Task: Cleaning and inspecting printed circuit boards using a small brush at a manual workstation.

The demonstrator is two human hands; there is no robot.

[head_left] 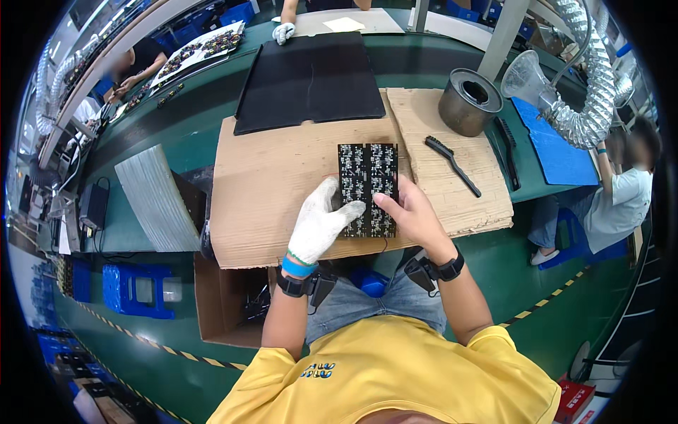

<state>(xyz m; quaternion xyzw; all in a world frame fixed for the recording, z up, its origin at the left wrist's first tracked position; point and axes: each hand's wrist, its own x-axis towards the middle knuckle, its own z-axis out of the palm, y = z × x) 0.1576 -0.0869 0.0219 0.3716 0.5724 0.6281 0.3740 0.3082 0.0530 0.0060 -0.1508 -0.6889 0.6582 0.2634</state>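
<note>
Between my two hands is a black circuit board panel, covered with rows of small pale parts and held over the near part of a cardboard sheet. My left hand, in a white glove with a blue band at the wrist, grips its left edge with the thumb on top. My bare right hand grips the right edge, its thumb pressed on the board's face. The fingers beneath the board are hidden. To the right of the board, a black brush lies on a second piece of cardboard.
A metal can stands at the back right, near a flexible silver duct with a clear hood. A black flat tray lies beyond the cardboard. Another brush rests beside a blue sheet. Co-workers sit across and to both sides.
</note>
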